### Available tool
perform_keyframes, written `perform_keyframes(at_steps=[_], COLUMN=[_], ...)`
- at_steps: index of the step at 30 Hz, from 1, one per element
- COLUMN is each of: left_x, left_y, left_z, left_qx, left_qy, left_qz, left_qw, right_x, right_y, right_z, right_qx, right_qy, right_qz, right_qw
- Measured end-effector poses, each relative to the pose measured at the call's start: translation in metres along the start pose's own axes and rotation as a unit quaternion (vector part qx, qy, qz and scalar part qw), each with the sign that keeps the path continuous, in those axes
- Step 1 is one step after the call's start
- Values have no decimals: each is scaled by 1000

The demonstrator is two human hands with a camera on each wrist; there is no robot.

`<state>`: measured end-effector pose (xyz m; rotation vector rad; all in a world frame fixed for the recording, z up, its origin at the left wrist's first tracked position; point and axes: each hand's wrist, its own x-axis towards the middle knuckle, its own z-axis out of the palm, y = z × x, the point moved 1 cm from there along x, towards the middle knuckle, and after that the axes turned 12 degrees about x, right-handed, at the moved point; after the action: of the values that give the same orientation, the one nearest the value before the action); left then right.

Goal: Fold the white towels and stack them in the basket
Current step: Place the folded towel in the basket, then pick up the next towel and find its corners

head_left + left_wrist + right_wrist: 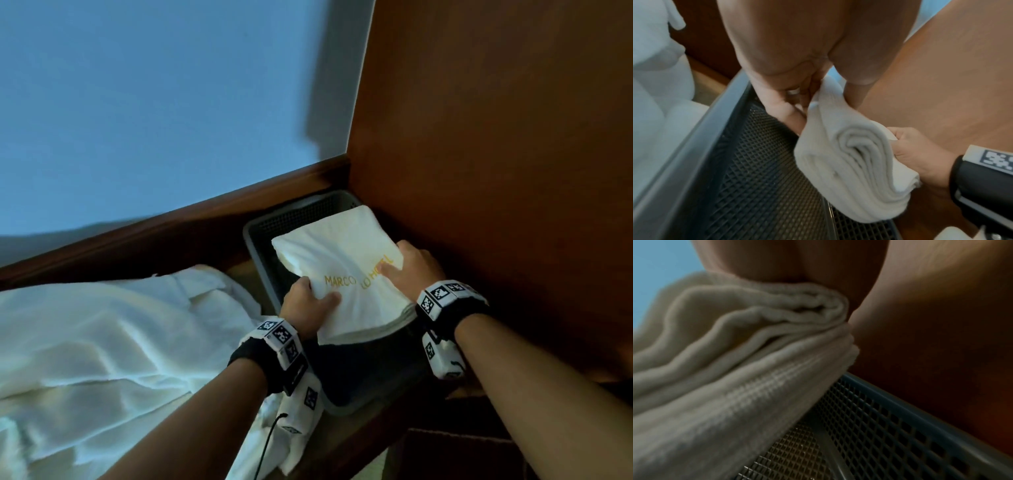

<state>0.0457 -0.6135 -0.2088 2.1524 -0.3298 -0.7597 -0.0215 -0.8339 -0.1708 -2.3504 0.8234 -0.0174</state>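
Observation:
A folded white towel (342, 270) with yellow lettering hangs tilted over the grey mesh basket (291, 216), its far end higher. My left hand (306, 305) grips its near left edge, thumb on top and fingers underneath. My right hand (411, 270) grips the near right edge the same way. In the left wrist view the folded towel (851, 164) shows its layered end between my left hand (789, 104) and right hand (920, 154), above the basket (764, 170) floor. The right wrist view shows the towel (740, 369) folds close above the basket (890, 426) wall.
A heap of loose white towels (102, 342) lies left of the basket. A tall wooden panel (496, 171) stands close on the right and a dark wooden rail (205, 222) runs behind. A pale wall (154, 102) rises beyond the rail.

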Motion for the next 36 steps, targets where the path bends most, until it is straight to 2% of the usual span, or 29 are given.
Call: perform_keyframes(at_steps=[6, 9, 15, 19, 23, 26, 29, 32, 36], left_x=[25, 32, 30, 21, 13, 2, -17, -42, -104], left_y=[-8, -18, -25, -16, -2, 7, 10, 4, -7], left_z=[4, 11, 27, 26, 6, -14, -39, -70, -124], left_qx=[-4, -10, -10, 10, 47, 41, 36, 154, 322], left_qy=[36, 52, -19, -86, -85, -92, -95, -62, -13], left_qz=[-53, -98, -166, -181, -141, -95, -60, -6, 82], left_qw=[998, 994, 986, 980, 985, 990, 993, 986, 943], right_x=[45, 57, 54, 48, 36, 27, 13, -11, -56], right_y=[4, 11, 38, 54, 55, 43, 20, -16, -85], right_z=[24, 45, 62, 59, 55, 49, 46, 51, 70], right_qx=[25, 17, 7, -44, -109, -113, -104, -41, 16], right_qy=[-34, -66, -101, -136, -160, -136, -101, -71, -27], right_qz=[-27, -17, 31, 39, 46, 51, 22, -52, -184], right_qw=[999, 998, 994, 989, 980, 983, 989, 995, 982])
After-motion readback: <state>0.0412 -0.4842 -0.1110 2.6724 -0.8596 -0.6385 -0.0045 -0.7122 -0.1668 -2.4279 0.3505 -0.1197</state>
